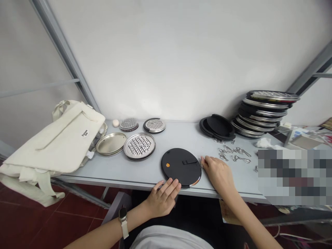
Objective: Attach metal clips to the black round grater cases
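Observation:
A round black plastic disc (181, 167) lies on the table near its front edge, with an orange dot (167, 165) and a raised rectangular tab on its face. The fingers of my left hand (166, 195) are stretched out and rest on its front edge. At the disc's right edge my right hand (218, 171) is closed in a pinch. A bit of silvery metal (202, 166) shows at its fingertips, mostly hidden; it looks like one of the loose metal clasps (240, 158) lying to the right.
Round metal grater plates (140, 146) and plain metal discs (111, 143) lie at left, beside a cream bag (64, 138). Black round trays (219, 126) sit at the back right, next to a tall leaning stack of graters (261, 117). A wall stands behind.

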Available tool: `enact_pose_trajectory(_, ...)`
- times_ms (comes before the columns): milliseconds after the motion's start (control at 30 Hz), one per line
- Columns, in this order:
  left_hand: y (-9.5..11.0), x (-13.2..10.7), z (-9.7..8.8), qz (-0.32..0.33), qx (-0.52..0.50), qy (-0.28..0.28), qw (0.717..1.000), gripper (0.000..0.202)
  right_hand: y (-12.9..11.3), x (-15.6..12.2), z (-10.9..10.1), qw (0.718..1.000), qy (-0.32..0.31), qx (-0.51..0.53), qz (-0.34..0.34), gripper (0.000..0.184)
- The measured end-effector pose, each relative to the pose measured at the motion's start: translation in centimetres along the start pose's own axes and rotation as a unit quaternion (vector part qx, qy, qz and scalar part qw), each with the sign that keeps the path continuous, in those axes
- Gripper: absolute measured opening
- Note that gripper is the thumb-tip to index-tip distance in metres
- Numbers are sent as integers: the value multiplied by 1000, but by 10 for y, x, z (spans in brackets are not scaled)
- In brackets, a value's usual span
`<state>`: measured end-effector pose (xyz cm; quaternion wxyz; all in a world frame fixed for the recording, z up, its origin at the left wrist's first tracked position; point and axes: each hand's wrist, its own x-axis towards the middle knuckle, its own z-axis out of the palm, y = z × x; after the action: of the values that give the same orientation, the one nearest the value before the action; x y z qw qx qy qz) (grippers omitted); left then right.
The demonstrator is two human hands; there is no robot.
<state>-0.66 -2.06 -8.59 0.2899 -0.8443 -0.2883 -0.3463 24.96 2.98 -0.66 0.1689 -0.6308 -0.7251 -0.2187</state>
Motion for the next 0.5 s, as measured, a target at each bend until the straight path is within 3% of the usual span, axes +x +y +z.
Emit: enact_pose_trajectory(500, 0, -3, 1, 3, 13, -12, 1000, 52, -1, 0, -3, 999, -47, 14, 19, 43)
